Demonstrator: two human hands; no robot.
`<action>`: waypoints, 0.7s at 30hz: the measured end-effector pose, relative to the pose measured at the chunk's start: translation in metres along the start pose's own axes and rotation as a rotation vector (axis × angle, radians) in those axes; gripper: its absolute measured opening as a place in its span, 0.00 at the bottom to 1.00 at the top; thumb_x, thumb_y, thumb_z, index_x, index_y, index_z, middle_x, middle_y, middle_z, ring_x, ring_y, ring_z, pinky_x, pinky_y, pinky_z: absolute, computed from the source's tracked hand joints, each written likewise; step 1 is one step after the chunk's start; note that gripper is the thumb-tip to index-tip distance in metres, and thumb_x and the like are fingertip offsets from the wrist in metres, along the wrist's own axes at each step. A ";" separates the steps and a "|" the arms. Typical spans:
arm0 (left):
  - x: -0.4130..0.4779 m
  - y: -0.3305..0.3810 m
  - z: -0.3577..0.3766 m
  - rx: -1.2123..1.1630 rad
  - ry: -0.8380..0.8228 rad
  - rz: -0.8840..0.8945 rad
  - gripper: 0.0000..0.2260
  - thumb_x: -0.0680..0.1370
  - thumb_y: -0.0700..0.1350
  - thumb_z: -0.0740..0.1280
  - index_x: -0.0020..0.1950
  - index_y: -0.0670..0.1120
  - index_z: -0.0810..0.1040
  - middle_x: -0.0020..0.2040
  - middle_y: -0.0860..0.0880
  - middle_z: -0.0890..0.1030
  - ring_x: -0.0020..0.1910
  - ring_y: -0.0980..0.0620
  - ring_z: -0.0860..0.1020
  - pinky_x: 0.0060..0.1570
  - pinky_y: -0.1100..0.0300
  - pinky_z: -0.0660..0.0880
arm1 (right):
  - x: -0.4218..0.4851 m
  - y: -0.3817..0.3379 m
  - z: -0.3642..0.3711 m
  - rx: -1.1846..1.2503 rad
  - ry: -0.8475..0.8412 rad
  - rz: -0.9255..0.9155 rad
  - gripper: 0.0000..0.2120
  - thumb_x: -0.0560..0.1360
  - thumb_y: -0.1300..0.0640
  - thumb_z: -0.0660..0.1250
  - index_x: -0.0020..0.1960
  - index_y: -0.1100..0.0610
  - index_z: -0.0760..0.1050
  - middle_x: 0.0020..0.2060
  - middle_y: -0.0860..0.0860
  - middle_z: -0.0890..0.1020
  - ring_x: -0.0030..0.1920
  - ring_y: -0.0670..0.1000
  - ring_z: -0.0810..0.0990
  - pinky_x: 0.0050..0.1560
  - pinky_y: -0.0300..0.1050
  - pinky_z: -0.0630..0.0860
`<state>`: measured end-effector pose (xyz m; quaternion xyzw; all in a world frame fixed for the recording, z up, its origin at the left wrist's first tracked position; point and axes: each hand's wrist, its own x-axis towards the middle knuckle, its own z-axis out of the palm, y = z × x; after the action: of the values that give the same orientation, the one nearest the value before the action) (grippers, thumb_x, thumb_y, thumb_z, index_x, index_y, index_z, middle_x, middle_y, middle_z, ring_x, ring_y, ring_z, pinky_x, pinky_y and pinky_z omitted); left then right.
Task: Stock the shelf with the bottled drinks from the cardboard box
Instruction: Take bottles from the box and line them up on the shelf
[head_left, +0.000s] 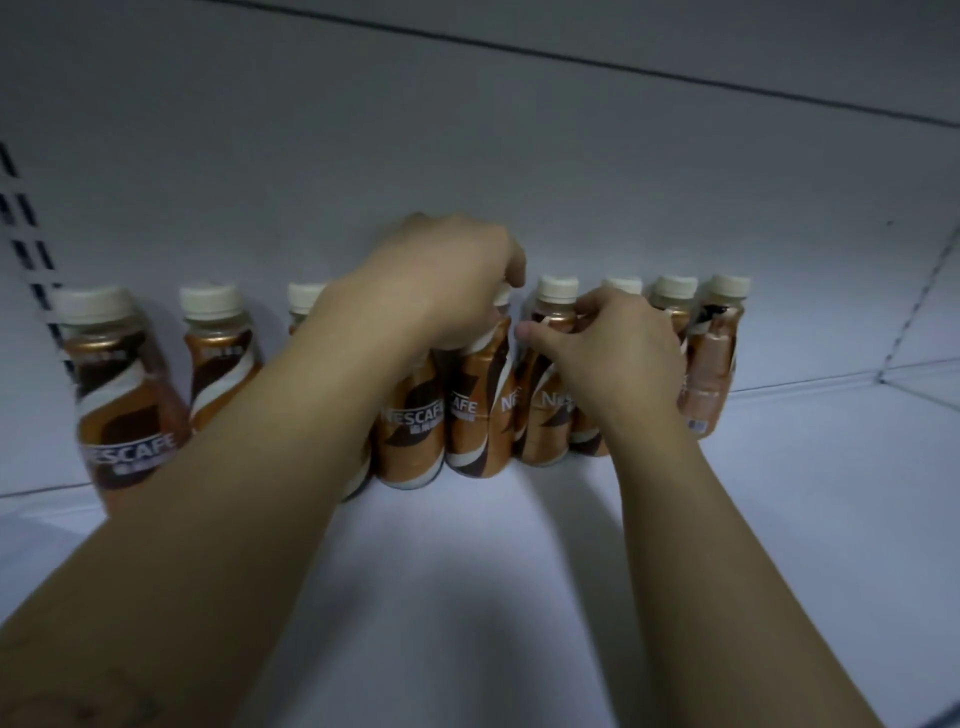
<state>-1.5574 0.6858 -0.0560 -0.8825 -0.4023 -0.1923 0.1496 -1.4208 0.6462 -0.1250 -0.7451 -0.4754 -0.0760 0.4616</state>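
Bottles (470, 405) of coffee drink, rowed upright at shelf (493, 545) rear: left hand (441, 283) clamped over one cap, right hand (618, 345) curled on neighbour's shoulder; judged moderately heavy, rigid, sleeve slick, best gripped at neck.

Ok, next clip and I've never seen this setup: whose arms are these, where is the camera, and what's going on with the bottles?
There is no robot. One camera worn on a person's head looks down at their bare arms. The left hand grips the top of a brown coffee bottle standing on the white shelf. The right hand rests against the neighbouring bottles; whether it grips one I cannot tell. More cream-capped bottles stand in a row along the back. The cardboard box is out of view.
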 end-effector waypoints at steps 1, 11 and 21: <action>0.001 -0.003 0.002 0.001 0.017 0.012 0.19 0.75 0.48 0.69 0.65 0.54 0.74 0.60 0.47 0.78 0.57 0.44 0.75 0.48 0.54 0.66 | -0.001 -0.001 0.002 -0.028 0.014 0.014 0.25 0.64 0.34 0.72 0.52 0.50 0.79 0.44 0.49 0.83 0.46 0.52 0.80 0.38 0.45 0.71; -0.002 -0.015 0.009 0.009 0.107 0.058 0.14 0.73 0.56 0.68 0.57 0.53 0.77 0.52 0.50 0.79 0.56 0.46 0.72 0.62 0.47 0.59 | -0.003 0.000 0.003 0.048 0.018 0.042 0.21 0.67 0.44 0.75 0.58 0.49 0.79 0.49 0.48 0.84 0.50 0.51 0.81 0.43 0.45 0.72; 0.001 -0.011 0.017 0.061 0.201 -0.055 0.23 0.71 0.67 0.63 0.46 0.48 0.80 0.42 0.48 0.80 0.48 0.44 0.75 0.57 0.48 0.61 | -0.003 0.006 -0.002 0.190 -0.084 -0.031 0.22 0.70 0.53 0.72 0.63 0.52 0.74 0.52 0.49 0.83 0.53 0.50 0.81 0.54 0.55 0.78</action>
<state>-1.5618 0.7008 -0.0690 -0.8423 -0.4151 -0.2715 0.2108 -1.4174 0.6418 -0.1288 -0.6931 -0.5108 -0.0063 0.5086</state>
